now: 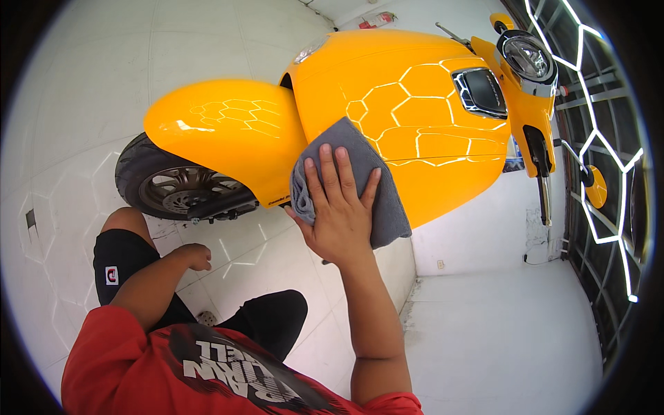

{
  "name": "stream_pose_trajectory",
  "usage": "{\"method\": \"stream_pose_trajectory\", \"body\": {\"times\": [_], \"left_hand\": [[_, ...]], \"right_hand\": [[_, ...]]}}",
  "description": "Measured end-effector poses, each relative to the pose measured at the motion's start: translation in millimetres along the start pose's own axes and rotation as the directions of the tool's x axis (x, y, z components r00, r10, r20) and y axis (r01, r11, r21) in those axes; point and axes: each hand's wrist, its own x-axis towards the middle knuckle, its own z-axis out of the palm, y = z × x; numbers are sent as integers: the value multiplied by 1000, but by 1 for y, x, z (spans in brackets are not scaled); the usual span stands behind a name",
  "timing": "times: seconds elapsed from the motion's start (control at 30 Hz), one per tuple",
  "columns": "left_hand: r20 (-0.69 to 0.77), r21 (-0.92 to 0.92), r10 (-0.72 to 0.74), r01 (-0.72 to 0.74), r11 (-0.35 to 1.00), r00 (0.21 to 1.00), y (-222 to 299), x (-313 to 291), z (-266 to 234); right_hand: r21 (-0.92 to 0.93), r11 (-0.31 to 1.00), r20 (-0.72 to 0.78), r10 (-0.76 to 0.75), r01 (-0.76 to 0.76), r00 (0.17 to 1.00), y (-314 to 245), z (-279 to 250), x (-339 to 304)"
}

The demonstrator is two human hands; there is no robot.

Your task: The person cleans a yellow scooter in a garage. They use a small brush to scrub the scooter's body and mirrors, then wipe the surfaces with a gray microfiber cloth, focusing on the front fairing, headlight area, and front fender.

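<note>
A yellow motor scooter (429, 83) with glossy panels stands before me. My right hand (339, 207) lies flat on a folded grey cloth (391, 200), fingers spread, pressing it against the yellow body panel beside the front fender (221, 117). The cloth covers part of that panel, and its layered edge shows by my thumb. Off to the left, my left hand (198, 256) hangs near my knee with its fingers curled in. Nothing shows in it, and it is apart from the scooter.
Below the fender is the black-tyred wheel (176, 183) with a brake disc. The headlight (527, 57) and a round mirror (595, 187) are at the right. A fire extinguisher (377, 20) stands at the far wall. Hexagonal lights (588, 83) reflect in the paint.
</note>
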Motion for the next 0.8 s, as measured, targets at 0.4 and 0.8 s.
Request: {"method": "stream_pose_trajectory", "body": {"times": [0.4,0.8], "left_hand": [[17,121,130,-131,984,991,-13,-12,-4],[-669,-515,-218,-231,825,710,-56,-188,-135]], "right_hand": [[433,593,-476,790,-679,387,228,-56,26],[257,840,-623,522,-478,582,131,9,-12]]}}
